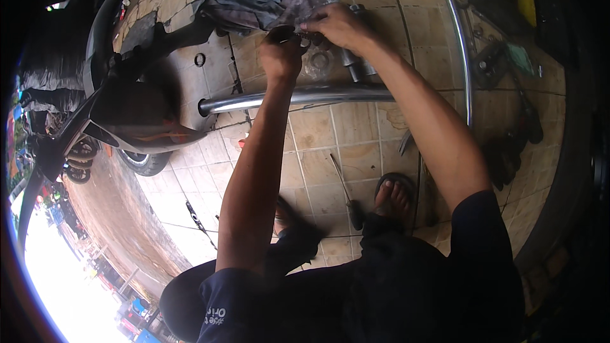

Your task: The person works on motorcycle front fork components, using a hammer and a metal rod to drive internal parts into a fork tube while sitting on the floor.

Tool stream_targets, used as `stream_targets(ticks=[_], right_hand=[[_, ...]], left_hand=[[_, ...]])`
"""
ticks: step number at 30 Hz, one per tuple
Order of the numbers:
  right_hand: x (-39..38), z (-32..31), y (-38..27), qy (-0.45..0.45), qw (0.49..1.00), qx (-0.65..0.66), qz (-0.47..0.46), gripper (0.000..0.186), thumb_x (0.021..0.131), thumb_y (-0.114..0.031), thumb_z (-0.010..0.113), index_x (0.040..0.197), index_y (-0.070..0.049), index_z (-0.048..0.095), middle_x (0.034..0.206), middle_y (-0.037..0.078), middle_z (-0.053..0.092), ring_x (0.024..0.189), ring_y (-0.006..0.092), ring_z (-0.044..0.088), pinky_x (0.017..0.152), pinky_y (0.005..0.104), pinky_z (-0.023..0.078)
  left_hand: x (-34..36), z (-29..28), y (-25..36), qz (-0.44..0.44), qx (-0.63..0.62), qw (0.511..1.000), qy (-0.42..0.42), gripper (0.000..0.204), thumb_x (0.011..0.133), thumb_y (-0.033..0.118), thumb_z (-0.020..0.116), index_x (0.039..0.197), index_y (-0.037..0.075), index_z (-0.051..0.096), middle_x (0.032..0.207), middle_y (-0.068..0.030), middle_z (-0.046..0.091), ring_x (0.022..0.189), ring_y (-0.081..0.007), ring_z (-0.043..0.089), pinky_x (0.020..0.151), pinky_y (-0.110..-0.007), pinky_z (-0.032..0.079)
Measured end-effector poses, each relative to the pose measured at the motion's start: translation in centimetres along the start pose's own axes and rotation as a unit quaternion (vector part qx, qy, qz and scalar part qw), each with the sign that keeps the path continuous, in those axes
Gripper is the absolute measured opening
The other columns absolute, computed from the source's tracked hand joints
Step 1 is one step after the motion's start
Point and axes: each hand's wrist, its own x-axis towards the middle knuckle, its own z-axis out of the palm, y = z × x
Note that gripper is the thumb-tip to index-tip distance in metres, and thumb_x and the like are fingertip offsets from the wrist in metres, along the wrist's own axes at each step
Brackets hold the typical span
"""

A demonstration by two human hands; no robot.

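Dark part, head view [316, 40]: sits between both hands, near the plastic [318, 63]; could slip and roll away if pinched loosely.
Tube [305, 94]: lies just below the hands; could roll if bumped by a forearm.
Left hand [281, 57]: reaches forward, fingers curled; cannot tell what, if anything, is gripped.
Right hand [340, 25]: angles in leftward, fingertips drawn near the cloth [244, 9] and dark part; cannot tell whether pinching.

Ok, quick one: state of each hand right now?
Left hand: fingers curled closed; too dark to tell what it holds.
Right hand: fingers bent near the left; grip cannot be told.
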Motion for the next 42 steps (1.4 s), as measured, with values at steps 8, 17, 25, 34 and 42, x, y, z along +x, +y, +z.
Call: stream_targets(ticks=[8,17,25,34,42], right_hand=[[-0.6,0.6,0.1,-0.010,0.999,0.048,0.012,0.024,0.092,-0.019,0.069,0.100,0.003,0.070,0.078,0.010,0.068,0.070,0.0150,0.063,0.064,0.0334,0.048],[-5.0,1.9,-3.2,0.058,0.986,0.144,-0.061,0.015,0.096,-0.016,0.065,0.095,-0.002,0.069,0.083,0.003,0.066,0.070,0.0098,0.059,0.064,0.0266,0.047],[-14.4,0.5,-13.0,-0.075,0.971,0.220,-0.059,0.012,0.094,-0.013,0.063,0.096,-0.002,0.067,0.084,0.005,0.067,0.069,0.0130,0.064,0.059,0.0284,0.052],[-21.8,3.7,-17.7,-0.222,0.965,0.138,-0.032,0.021,0.099,-0.018,0.063,0.107,0.002,0.067,0.089,0.006,0.070,0.074,0.0130,0.067,0.062,0.0268,0.052],[-29.7,0.4,-5.5,-0.074,0.979,0.027,0.190,0.024,0.096,-0.021,0.067,0.109,-0.001,0.068,0.093,0.005,0.071,0.076,0.0111,0.065,0.065,0.0261,0.051]], left_hand=[[-2.5,-0.7,3.9,0.138,0.282,0.947,0.062,0.041,0.080,0.006,0.062,0.120,0.003,0.068,0.116,-0.0264,0.057,0.110,-0.0431,0.057,0.098,-0.044,0.046],[-5.4,-5.4,7.6,0.256,0.253,0.925,-0.119,0.059,0.080,0.015,0.070,0.136,0.002,0.054,0.128,-0.0261,0.052,0.119,-0.0437,0.054,0.101,-0.048,0.046],[-13.5,-9.1,17.5,0.321,0.374,0.835,-0.244,0.062,0.083,0.032,0.077,0.132,0.000,0.055,0.120,-0.0237,0.060,0.106,-0.0420,0.063,0.090,-0.047,0.054],[-19.0,-18.9,23.0,0.327,0.486,0.717,-0.378,0.054,0.078,0.023,0.076,0.125,0.003,0.059,0.113,-0.0193,0.064,0.100,-0.0386,0.066,0.084,-0.045,0.056],[-7.6,-19.5,6.9,0.249,0.440,0.833,-0.226,0.047,0.074,0.014,0.076,0.116,0.003,0.061,0.119,-0.0224,0.061,0.107,-0.0394,0.063,0.090,-0.045,0.053]])
